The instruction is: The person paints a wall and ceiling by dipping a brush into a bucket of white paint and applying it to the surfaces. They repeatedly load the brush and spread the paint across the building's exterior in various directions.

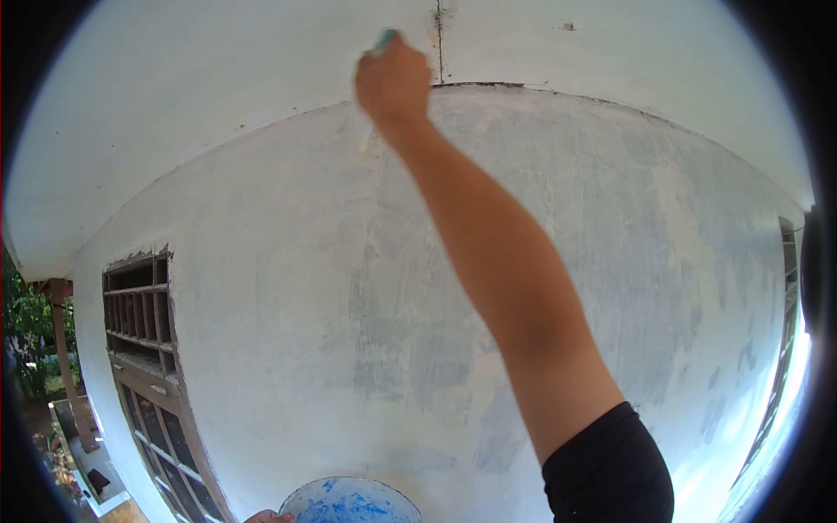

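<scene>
My right hand (394,85) is raised on an outstretched arm to where the wall meets the ceiling. Its fingers are wrapped round a tool with a teal end (386,38); the rest of the tool is hidden by the hand, so its kind does not show. At the bottom edge, my left hand (270,517) grips the left rim of a pale paint bucket (350,500) smeared with blue. Only a few fingertips of that hand are in view, and the bucket's lower part is cut off.
The wall (288,288) ahead is patchy white and grey. Above it, the white ceiling (235,61) has a dark joint and stains. A brown-framed window with a slatted vent (139,301) is on the left, another window frame (789,261) at far right. A post (63,349) stands outside.
</scene>
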### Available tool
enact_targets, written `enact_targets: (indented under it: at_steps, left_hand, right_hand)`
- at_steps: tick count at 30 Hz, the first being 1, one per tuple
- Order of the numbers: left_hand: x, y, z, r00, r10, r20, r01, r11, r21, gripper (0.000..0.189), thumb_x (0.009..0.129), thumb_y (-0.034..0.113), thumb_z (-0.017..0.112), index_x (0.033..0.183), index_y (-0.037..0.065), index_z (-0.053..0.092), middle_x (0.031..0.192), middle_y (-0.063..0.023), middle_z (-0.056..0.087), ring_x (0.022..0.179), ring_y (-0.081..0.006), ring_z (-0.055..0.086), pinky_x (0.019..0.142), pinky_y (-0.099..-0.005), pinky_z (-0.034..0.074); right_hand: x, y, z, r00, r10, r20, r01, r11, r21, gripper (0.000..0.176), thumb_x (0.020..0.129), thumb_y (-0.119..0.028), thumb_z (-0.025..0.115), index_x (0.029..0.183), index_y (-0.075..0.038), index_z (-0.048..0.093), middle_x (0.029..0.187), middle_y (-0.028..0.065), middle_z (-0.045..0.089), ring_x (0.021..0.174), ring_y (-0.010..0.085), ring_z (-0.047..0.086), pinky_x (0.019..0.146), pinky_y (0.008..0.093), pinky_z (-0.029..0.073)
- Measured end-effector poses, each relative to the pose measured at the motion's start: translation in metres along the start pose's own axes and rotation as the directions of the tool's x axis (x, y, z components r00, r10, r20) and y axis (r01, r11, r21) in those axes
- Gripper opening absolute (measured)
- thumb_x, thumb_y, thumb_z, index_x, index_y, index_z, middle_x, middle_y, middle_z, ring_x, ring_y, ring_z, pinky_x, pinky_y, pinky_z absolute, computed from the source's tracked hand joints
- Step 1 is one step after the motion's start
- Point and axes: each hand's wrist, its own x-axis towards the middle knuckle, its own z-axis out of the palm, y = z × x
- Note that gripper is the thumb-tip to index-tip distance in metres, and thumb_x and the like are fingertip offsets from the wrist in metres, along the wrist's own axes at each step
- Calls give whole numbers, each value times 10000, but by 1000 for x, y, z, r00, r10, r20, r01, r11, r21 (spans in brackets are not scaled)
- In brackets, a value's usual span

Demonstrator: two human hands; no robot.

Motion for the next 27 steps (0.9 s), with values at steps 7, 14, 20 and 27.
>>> enact_targets:
  at_steps: [7, 14, 20, 27]
  left_hand:
    - [10, -1, 6, 998, 21, 62, -20, 1000, -19, 418, 791, 309, 661, 979, -50, 559, 988, -110, 585, 993, -241, 522, 932, -368, 356]
    - [4, 22, 24, 995, -83, 52, 83, 996, 12, 158, 822, 235, 589, 771, 88, 560, 659, -8, 530, 532, -110, 476, 482, -232, 383]
    - [-2, 24, 29, 994, -111, 21, 111, 994, 11, 172, 828, 239, 558, 691, 144, 518, 495, 40, 422, 289, -78, 288, 266, -209, 196]
    - [-1, 12, 18, 998, 3, 69, 3, 996, -84, 195, 827, 227, 554, 655, 154, 497, 483, 39, 400, 307, -81, 298, 288, -210, 217]
  right_hand:
    - [40, 107, -81, 985, 163, -63, -166, 985, -50, 249, 717, -171, 604, 820, 50, 552, 823, 235, 621, 806, 388, 609, 730, 430, 481]
    - [43, 68, -81, 984, 179, -17, -179, 984, -17, 317, 788, -223, 618, 862, 78, 550, 757, 181, 633, 560, 234, 653, 524, 277, 533]
    - [38, 85, -80, 999, 49, -16, -51, 987, -154, 305, 765, -234, 621, 833, 54, 546, 711, 179, 630, 561, 241, 652, 550, 310, 529]
    - [53, 54, -84, 988, -154, -23, 140, 943, -302, 259, 788, -234, 582, 909, -6, 564, 749, 180, 633, 721, 322, 639, 703, 394, 507]
